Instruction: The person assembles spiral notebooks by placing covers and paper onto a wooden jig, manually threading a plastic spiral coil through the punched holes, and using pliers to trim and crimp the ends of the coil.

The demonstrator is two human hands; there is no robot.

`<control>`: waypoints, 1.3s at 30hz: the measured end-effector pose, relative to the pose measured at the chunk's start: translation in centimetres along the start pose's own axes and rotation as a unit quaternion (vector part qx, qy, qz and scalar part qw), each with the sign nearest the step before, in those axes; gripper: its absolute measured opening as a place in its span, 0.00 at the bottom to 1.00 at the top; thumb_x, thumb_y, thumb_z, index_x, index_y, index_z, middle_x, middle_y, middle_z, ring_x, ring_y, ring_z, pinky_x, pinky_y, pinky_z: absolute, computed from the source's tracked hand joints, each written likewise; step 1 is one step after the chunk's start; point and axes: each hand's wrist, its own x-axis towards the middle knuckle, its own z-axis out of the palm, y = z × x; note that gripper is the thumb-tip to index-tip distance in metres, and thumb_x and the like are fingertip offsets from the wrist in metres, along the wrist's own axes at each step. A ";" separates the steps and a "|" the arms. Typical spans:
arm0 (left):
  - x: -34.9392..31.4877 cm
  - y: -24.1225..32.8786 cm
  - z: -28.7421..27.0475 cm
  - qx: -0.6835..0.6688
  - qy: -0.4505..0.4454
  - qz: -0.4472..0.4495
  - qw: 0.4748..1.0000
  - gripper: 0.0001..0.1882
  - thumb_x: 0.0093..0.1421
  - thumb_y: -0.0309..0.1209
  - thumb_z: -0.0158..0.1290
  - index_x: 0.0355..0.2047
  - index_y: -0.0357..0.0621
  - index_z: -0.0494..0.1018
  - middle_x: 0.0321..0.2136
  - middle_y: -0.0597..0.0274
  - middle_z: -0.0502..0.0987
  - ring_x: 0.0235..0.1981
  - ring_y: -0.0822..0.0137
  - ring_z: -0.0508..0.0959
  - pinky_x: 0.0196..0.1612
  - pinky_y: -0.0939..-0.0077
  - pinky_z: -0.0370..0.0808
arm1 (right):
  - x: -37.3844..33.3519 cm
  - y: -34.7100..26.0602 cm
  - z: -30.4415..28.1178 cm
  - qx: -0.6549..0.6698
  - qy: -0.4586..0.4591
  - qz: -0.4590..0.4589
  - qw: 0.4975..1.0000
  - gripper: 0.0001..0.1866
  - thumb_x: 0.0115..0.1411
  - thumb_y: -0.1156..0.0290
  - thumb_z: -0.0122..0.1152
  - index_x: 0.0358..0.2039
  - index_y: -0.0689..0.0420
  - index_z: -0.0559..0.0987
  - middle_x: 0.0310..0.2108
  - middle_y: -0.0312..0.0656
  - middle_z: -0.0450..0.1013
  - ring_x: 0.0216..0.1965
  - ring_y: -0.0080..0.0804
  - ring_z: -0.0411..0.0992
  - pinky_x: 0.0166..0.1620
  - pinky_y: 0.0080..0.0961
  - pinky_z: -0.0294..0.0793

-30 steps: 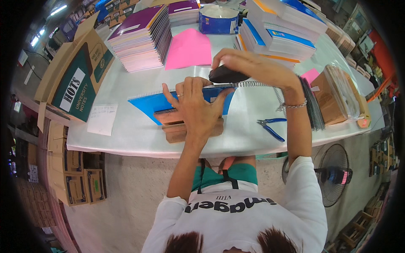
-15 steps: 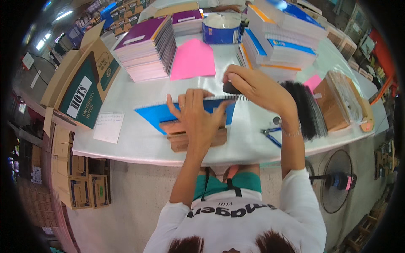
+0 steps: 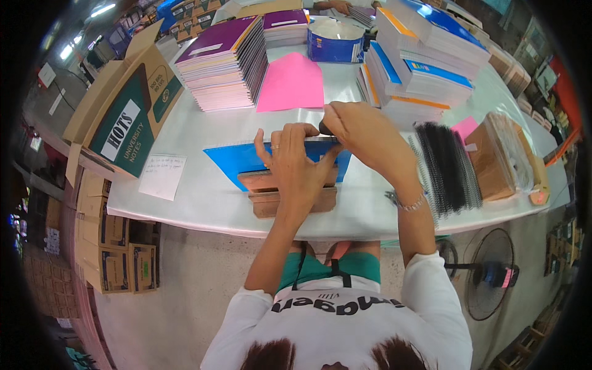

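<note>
My left hand [image 3: 295,157] is spread over a blue-covered notebook [image 3: 225,161], thumb and fingers gripping it near its far edge. The notebook lies on a wooden block stand [image 3: 262,205] close to the table's near edge. At the far edge, toward the notebook's right end, my right hand [image 3: 361,135] is closed around a black tool handle [image 3: 324,128]. Its working end is hidden, so I cannot tell its kind. A row of binding holes or wire runs along that edge, partly behind my fingers. Pliers [image 3: 391,197] lie mostly hidden beneath my right forearm.
Black spiral binding coils [image 3: 447,166] lie at right beside a brown box [image 3: 493,160]. Stacks of purple notebooks [image 3: 225,68] and blue-orange notebooks [image 3: 425,68] stand behind, with a pink sheet [image 3: 293,86] between. An open carton [image 3: 126,123] is at left; a fan [image 3: 490,274] stands below right.
My right hand has moved left along the notebook's far edge with the black handle, and its forearm now covers most of the pliers. The left hand stays on the notebook.
</note>
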 end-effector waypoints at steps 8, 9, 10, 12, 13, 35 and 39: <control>-0.2 0.1 -0.8 -0.017 -0.011 -0.031 0.999 0.29 0.43 0.34 0.68 0.46 0.48 0.70 0.33 0.66 0.73 0.40 0.66 0.74 0.64 0.57 0.49 | 1.3 -0.4 -0.7 0.014 0.026 0.019 0.999 0.07 0.57 0.73 0.55 0.35 0.61 0.73 0.31 0.46 0.74 0.33 0.48 0.74 0.34 0.42 0.74; -0.4 -0.2 -1.0 -0.025 -0.012 -0.039 0.999 0.30 0.43 0.34 0.69 0.47 0.47 0.69 0.33 0.66 0.74 0.40 0.65 0.74 0.63 0.56 0.49 | 0.7 -1.8 -1.9 0.065 0.014 0.058 0.996 0.06 0.58 0.72 0.54 0.35 0.60 0.74 0.30 0.46 0.74 0.34 0.49 0.74 0.34 0.42 0.74; -0.4 -0.5 -1.0 -0.033 -0.014 -0.047 0.998 0.31 0.43 0.35 0.69 0.48 0.47 0.69 0.33 0.66 0.74 0.40 0.65 0.74 0.63 0.55 0.49 | 0.3 -2.7 -2.4 0.116 0.001 0.098 0.988 0.06 0.60 0.71 0.53 0.35 0.60 0.74 0.30 0.46 0.74 0.34 0.49 0.74 0.34 0.43 0.73; 1.0 -0.3 -0.9 -0.046 -0.018 -0.054 0.997 0.35 0.43 0.36 0.70 0.50 0.48 0.67 0.32 0.66 0.74 0.41 0.65 0.74 0.62 0.58 0.50 | 1.5 -1.7 -0.8 0.096 0.005 0.075 0.993 0.07 0.62 0.69 0.51 0.34 0.59 0.75 0.29 0.47 0.74 0.34 0.50 0.73 0.35 0.44 0.73; 1.1 -0.1 -1.2 -0.048 -0.023 -0.053 0.997 0.35 0.43 0.36 0.70 0.51 0.48 0.67 0.33 0.66 0.74 0.41 0.65 0.74 0.61 0.58 0.51 | 2.1 -1.3 -0.8 0.081 0.015 0.063 0.995 0.08 0.63 0.69 0.50 0.34 0.58 0.76 0.29 0.48 0.73 0.34 0.51 0.73 0.35 0.44 0.72; 0.3 -0.8 -2.2 -0.093 -0.014 -0.047 0.994 0.42 0.40 0.30 0.69 0.57 0.51 0.65 0.39 0.66 0.71 0.41 0.65 0.72 0.54 0.65 0.57 | 2.8 -2.8 0.3 0.192 0.082 0.183 0.961 0.18 0.64 0.59 0.51 0.25 0.59 0.79 0.22 0.48 0.74 0.28 0.50 0.75 0.33 0.40 0.73; 1.1 -1.6 -1.1 -0.081 0.017 -0.012 0.997 0.42 0.41 0.28 0.68 0.59 0.51 0.64 0.41 0.64 0.70 0.42 0.64 0.72 0.54 0.65 0.58 | 3.0 -2.6 1.4 0.107 0.056 0.155 0.980 0.18 0.65 0.59 0.51 0.24 0.58 0.79 0.23 0.48 0.74 0.28 0.49 0.75 0.33 0.41 0.71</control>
